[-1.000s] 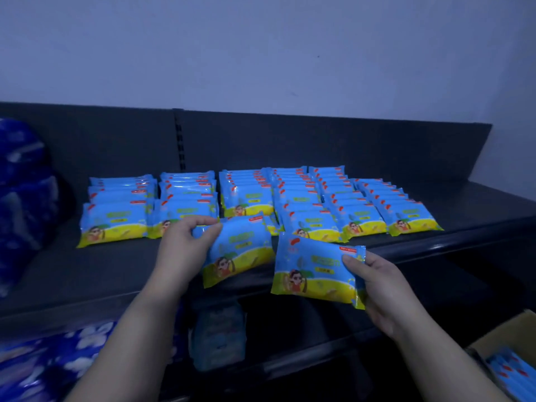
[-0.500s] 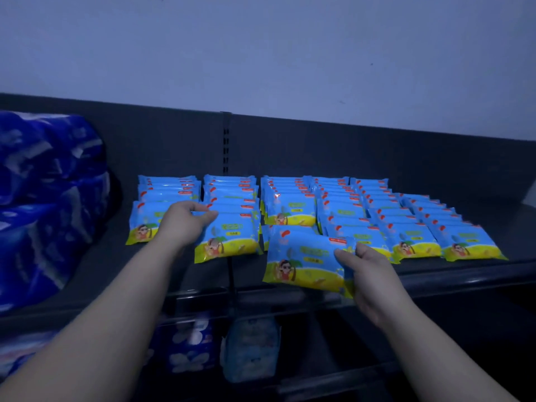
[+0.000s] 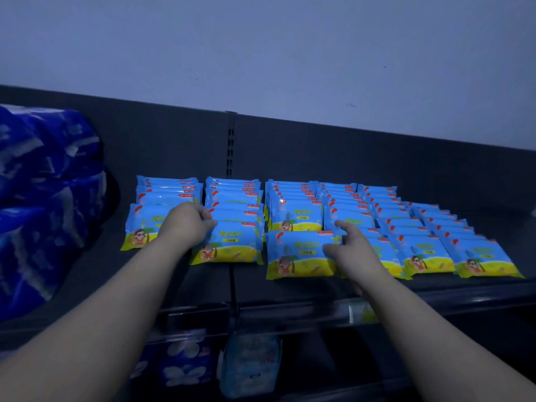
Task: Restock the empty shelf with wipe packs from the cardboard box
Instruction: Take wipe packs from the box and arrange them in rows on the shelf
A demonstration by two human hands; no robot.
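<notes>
Several rows of blue-and-yellow wipe packs (image 3: pixel 294 219) lie overlapping on the dark shelf (image 3: pixel 174 285). My left hand (image 3: pixel 187 224) grips the upper left corner of a wipe pack (image 3: pixel 232 245) that lies at the front of the second row. The thumb and fingers of my right hand (image 3: pixel 352 248) hold the right edge of another wipe pack (image 3: pixel 295 255), which lies at the front of the third row. The cardboard box is out of view.
Large dark-blue wrapped bundles (image 3: pixel 43 198) fill the shelf's left end. The shelf's front strip before the rows is bare. On the lower shelf stand a blue package (image 3: pixel 185 365) and a pale package (image 3: pixel 249 364). A grey wall rises behind.
Both hands have moved forward and set their packs down flat at the front of their rows. The view has shifted closer and to the left.
</notes>
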